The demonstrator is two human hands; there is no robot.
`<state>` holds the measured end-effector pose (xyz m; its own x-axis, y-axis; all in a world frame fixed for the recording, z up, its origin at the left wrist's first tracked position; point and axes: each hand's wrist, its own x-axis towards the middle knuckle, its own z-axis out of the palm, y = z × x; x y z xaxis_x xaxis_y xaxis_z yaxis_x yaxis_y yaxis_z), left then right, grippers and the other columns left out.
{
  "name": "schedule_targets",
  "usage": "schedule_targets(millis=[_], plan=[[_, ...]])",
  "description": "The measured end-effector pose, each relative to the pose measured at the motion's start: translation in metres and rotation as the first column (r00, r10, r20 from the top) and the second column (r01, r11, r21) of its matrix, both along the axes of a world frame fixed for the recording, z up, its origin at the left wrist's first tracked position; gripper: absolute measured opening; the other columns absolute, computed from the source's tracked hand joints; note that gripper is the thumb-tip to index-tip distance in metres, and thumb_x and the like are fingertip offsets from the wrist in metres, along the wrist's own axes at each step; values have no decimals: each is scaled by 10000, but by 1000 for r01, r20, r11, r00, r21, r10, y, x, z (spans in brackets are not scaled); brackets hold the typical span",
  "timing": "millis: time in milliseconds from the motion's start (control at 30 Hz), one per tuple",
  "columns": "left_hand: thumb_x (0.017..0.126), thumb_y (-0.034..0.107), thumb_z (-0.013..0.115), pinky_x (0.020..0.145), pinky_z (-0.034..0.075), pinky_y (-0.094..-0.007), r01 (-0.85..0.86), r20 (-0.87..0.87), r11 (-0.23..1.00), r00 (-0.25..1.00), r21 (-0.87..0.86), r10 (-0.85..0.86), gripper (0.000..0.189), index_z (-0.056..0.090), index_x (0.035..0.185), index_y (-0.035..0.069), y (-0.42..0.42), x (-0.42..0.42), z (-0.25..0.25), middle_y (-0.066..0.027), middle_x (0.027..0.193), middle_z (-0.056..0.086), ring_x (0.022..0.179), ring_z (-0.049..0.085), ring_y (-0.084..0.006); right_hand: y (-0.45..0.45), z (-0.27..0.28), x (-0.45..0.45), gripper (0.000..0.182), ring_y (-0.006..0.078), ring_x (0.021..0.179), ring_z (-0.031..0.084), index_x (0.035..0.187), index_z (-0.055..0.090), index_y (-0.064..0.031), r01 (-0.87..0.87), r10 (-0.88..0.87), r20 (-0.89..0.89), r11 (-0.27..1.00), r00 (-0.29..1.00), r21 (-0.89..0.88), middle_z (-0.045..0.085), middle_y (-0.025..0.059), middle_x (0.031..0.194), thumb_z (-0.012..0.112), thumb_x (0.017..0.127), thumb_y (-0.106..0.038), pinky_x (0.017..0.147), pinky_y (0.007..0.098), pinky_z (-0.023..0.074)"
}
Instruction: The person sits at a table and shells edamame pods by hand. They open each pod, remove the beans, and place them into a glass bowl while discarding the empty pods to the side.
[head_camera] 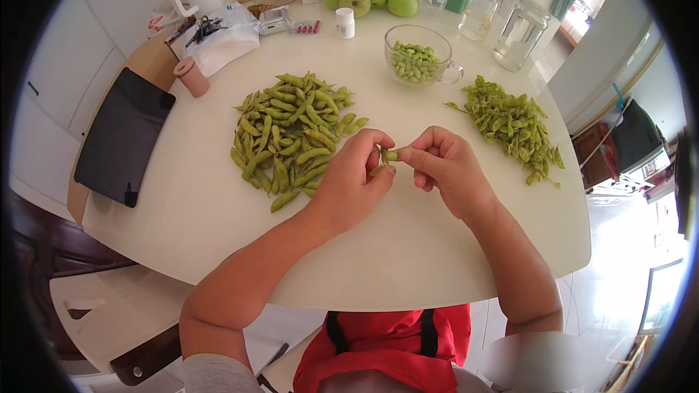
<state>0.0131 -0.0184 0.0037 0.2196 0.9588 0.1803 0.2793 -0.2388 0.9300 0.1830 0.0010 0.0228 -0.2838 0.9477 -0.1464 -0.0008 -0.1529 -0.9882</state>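
Observation:
Between my two hands, over the table's middle, is a split green soybean pod [390, 156] with a bean showing in it. My left hand [355, 174] pinches the pod's left side between thumb and fingers. The thumb and forefinger of my right hand [445, 166] grip its right end. Left of my left hand lies a heap of whole soybean pods [289, 134]. Beyond the hands stands a glass cup [418, 54] with a handle, partly filled with shelled green beans [416, 63]. To the right is a pile of opened, flattened pod shells [510, 120].
On the white table [404, 262] stand a glass jar [521, 33], drinking glasses [479, 13], several green apples [355, 4] and a white pill bottle [345, 23]. A pink canister [191, 76] and a black tablet-like panel [125, 136] are at left. A chair [120, 311] touches the near-left side.

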Motion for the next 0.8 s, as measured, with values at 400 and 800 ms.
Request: schedule_targets(millis=[400,800], plan=[[769,16,597,505,407,-296,8,-315,813,924,582,216,101,541,852,25,3,-4,-2,-82,805,479,606,486,-178,-2,0,-2,169,78,562,516,822,519,-16,-24,23,-33,999,999,-36,549,27,708,635,805,-137,489,206,403],[898,160,469,516,333,-211,-27,294,979,952,-201,87,121,536,886,60,3,-3,-2,0,751,471,584,419,-87,-4,0,-4,166,75,557,518,817,502,-14,-36,36,-44,999,998,-13,570,43,726,622,809,-129,492,204,404]])
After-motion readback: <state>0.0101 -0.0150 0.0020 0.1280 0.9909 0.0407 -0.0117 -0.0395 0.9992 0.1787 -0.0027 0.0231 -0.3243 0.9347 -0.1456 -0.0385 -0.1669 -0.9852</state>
